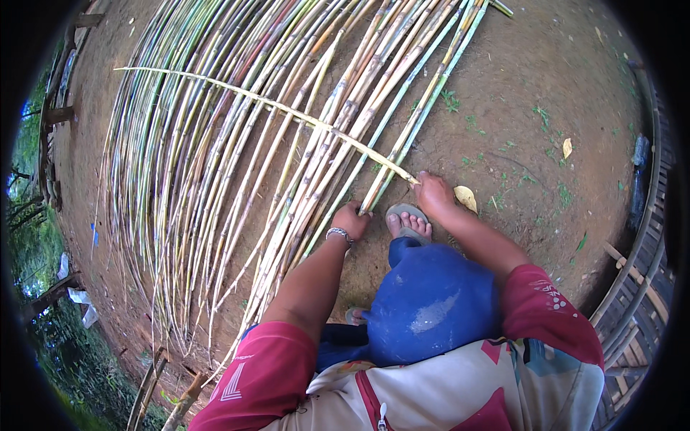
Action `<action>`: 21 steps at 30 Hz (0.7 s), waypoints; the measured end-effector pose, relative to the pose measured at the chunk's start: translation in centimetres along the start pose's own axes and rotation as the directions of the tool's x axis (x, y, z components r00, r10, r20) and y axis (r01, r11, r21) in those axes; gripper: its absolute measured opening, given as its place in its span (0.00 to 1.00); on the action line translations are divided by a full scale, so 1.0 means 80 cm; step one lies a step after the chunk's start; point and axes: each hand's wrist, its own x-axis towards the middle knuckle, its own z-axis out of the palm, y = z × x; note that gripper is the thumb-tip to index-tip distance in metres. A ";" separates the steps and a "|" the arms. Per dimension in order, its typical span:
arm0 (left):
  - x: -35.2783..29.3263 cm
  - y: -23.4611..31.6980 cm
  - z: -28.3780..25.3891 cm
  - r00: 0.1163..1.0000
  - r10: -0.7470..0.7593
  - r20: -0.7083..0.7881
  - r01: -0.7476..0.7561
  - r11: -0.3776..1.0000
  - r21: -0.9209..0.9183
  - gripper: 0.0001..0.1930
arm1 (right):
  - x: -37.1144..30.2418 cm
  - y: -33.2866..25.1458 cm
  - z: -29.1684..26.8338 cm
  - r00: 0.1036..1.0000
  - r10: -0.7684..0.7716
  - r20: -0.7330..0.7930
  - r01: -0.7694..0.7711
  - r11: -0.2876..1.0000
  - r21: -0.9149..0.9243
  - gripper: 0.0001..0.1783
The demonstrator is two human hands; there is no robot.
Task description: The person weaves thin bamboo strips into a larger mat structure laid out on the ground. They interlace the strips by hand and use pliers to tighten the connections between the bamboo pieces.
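Many long bamboo strips (237,151) lie side by side on bare earth, running from the lower left to the top of the view. One pale crosswise strip (287,111) lies across them. My right hand (433,190) grips the near end of that crosswise strip. My left hand (352,218), with a metal bracelet at the wrist, presses down on the ends of a few lengthwise strips. My foot in a sandal (408,223) rests just behind both hands.
Bare dirt ground (532,129) with scattered dry leaves stretches to the right. A woven bamboo wall (640,287) curves along the right edge. Wooden posts (54,115) and green plants border the left side.
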 end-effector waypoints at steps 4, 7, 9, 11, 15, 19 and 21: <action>-0.001 0.002 -0.001 0.999 0.053 0.009 -0.053 0.998 0.028 0.23 | 0.010 -0.006 0.015 0.999 0.024 -0.040 -0.021 0.997 0.071 0.14; -0.004 0.001 0.000 0.997 0.069 -0.028 -0.068 0.997 0.038 0.23 | 0.015 -0.016 0.014 0.999 0.028 -0.038 -0.024 0.994 0.104 0.14; -0.003 -0.004 0.004 0.997 0.072 -0.013 -0.072 0.997 0.037 0.23 | 0.016 -0.023 0.011 0.999 0.010 -0.032 -0.007 0.993 0.118 0.14; 0.003 -0.006 0.007 0.999 0.044 -0.002 -0.043 0.998 0.049 0.22 | 0.024 -0.025 0.016 0.997 0.002 -0.073 0.009 0.988 0.154 0.12; -0.004 0.006 -0.007 0.999 0.008 0.048 -0.015 0.990 0.142 0.22 | 0.029 -0.033 0.026 0.984 -0.031 -0.177 0.067 0.978 0.197 0.10; -0.001 -0.004 -0.008 0.997 0.076 -0.007 -0.075 0.991 0.114 0.23 | 0.039 -0.030 0.038 0.983 -0.012 -0.182 0.059 0.964 0.258 0.11; 0.003 -0.003 -0.010 0.993 0.114 -0.035 -0.110 0.990 0.093 0.22 | 0.044 -0.028 0.041 0.974 -0.024 -0.225 0.080 0.967 0.244 0.11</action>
